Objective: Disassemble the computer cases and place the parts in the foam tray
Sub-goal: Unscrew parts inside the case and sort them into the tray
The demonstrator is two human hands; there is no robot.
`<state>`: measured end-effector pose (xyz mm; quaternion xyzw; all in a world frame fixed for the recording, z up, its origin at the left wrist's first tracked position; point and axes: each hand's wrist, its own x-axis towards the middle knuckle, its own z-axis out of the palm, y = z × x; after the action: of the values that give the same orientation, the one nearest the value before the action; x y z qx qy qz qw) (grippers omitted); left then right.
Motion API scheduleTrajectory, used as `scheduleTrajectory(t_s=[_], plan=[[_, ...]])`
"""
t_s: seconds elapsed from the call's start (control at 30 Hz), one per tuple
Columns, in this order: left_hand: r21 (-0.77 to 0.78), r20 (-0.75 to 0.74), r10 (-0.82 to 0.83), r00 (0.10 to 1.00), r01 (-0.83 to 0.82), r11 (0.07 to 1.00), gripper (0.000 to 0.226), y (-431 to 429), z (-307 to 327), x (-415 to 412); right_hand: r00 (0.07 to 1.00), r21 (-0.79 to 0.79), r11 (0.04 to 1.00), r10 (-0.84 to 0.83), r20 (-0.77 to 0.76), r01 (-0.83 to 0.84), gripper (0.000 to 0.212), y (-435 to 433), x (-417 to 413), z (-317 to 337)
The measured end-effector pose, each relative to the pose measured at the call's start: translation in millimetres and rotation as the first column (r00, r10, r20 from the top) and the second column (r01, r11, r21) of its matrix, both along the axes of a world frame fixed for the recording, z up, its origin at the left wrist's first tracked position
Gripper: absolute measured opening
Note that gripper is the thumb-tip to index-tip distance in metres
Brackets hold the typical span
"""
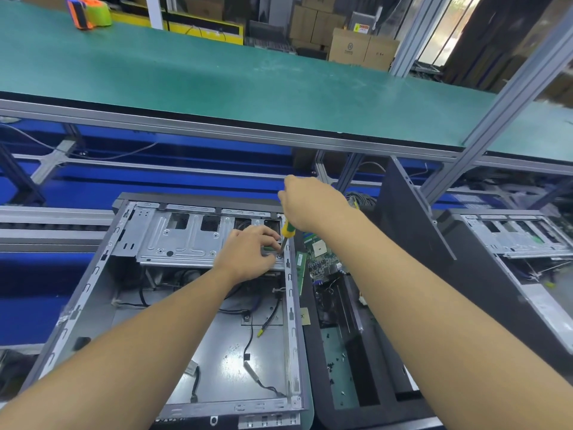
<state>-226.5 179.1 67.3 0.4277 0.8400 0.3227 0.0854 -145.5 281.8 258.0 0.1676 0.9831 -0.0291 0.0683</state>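
Observation:
An open grey computer case (93,287) lies flat in front of me, with loose cables on its floor. A metal drive cage (183,234) spans its far end. My right hand (310,206) grips a yellow and green screwdriver (287,231) from above, its tip down at the cage's right corner. My left hand (248,252) rests on that corner, fingers pinched beside the tip. A black foam tray (366,361) to the right of the case holds a green motherboard (322,259) and a memory stick (300,268).
A second open case (521,243) lies at the right, with a black side panel (409,231) leaning before it. Small black screws (333,367) lie scattered by the tray. A green shelf (217,79) with an aluminium rail runs overhead; a tape dispenser (88,12) stands on it.

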Motion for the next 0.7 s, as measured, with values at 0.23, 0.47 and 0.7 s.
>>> scheduleTrajectory(t_s=[0.23,0.47,0.7], plan=[[0.010,-0.003,0.002,1.000,-0.002,1.000,0.015,0.0,0.8,1.2,0.987,-0.045,0.999,-0.015,0.157,0.022,0.045,2.0,-2.1,7.5],[0.016,-0.008,0.003,1.000,-0.003,1.000,0.014,0.5,0.3,0.6,1.000,0.056,0.998,0.001,0.029,-0.003,0.032,-0.9,0.2,1.8],[0.033,-0.009,0.010,1.000,-0.009,0.999,0.016,-0.1,0.0,1.0,0.988,0.027,0.999,-0.041,0.146,0.037,0.051,3.1,-3.8,5.5]])
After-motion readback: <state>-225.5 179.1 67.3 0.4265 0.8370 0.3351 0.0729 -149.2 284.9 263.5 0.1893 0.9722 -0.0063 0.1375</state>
